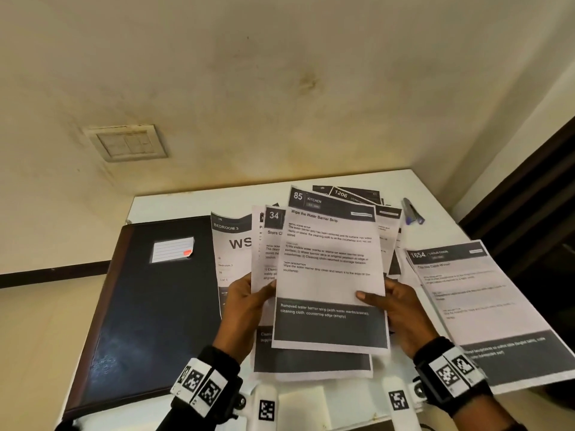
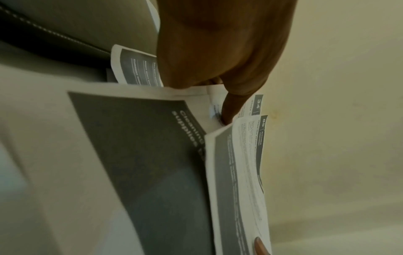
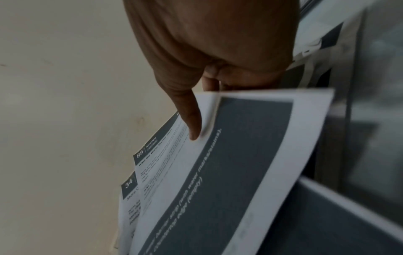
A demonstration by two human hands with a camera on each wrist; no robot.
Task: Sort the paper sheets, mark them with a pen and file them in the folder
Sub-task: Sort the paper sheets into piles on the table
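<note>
Both hands are lifting sheets off the bench (image 1: 161, 203), sorting stage by the look of it. The right hand (image 1: 401, 309) is pinching sheet 85 (image 1: 329, 269), headed KITCHEN, thumb lying flat on the printed face near the right edge and the other fingers tucked behind; a narrow grip, holding that one page. The left hand (image 1: 245, 303) is gripping sheet 34 (image 1: 272, 231) and what seems to be at least one more page behind it, thumb on the front at the left edge, fingers behind. Sheet 85 is overlapping sheet 34, to the right of the left grip and in front of it. The remaining sheets (image 1: 357, 197) are lying fanned on the bench beyond both grips, sheet 1654 (image 1: 466, 287) just outside the right grip, the BEDROOM 3 page (image 1: 230, 253) behind the left one. The folder (image 1: 146, 306) is lying closed, outboard of the left grip; the pen (image 1: 412, 211) is resting well beyond the right grip, untouched. Judgement: to do this well, the right thumb should be sliding the top page clear sideways, not pulling upward, so pages below are not dragging along. The left pinch wants to be firm enough to hold its stack square. The paper is bowing slightly, so supporting low on the page looks sensible. Headers should be kept readable while deciding the pile.
</note>
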